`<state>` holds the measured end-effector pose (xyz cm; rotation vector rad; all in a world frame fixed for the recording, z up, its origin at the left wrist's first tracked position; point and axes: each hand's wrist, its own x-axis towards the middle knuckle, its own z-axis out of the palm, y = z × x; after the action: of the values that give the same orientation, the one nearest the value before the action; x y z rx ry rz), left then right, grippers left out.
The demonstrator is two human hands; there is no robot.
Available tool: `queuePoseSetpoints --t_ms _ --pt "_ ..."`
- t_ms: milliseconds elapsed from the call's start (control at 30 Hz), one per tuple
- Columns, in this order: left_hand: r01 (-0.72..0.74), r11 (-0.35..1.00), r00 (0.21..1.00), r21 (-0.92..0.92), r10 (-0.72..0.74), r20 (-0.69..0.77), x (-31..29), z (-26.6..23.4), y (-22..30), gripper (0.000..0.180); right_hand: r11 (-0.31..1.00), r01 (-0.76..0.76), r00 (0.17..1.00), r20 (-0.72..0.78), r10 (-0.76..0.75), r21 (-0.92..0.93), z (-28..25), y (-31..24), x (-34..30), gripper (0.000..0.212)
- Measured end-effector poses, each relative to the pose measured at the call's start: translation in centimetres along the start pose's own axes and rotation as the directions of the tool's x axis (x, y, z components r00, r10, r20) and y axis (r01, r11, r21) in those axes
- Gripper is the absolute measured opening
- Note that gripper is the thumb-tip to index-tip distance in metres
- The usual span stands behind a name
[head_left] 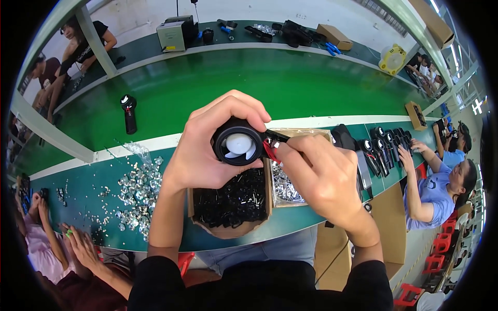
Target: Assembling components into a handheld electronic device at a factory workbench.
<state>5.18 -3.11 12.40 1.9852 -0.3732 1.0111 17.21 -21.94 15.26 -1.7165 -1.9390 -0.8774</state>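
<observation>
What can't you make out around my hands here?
All in the head view:
Back of the black casing: faces away, behind the left hand.
Ends of the red wires: lost around the right hand.
Floor of the cardboard box: under black parts.
Pale bits: too small.

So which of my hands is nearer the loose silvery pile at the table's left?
Left. Your left hand, around the round black piece, is right of the silvery pile; your right hand is farther right.
</observation>
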Motion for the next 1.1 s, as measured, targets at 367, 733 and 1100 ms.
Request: queuePoseSetpoints --t_ms 367,733,1100 --pt "-0.042 0.996 0.999 -0.082 0.041 -0.020 0.0 0.0 -0.2 0.045 1.000 -0.002 0.992 -0.124 0.001 -0.001 0.2 0.3 -0.4 0.022" --pt "-0.094 0.995 0.995 -0.028 0.094 0.022 0.2 -0.3 0.0 0.049 1.000 -0.005 0.999 -0.047 0.005 0.005 -0.5 -0.6 -0.1 0.027" --pt "-0.049 0.998 0.999 -0.039 0.048 -0.015 0.0 0.0 0.0 0.045 0.976 0.136 0.989 0.086 -0.123 -0.169 -1.4 -0.7 -0.2 0.031"
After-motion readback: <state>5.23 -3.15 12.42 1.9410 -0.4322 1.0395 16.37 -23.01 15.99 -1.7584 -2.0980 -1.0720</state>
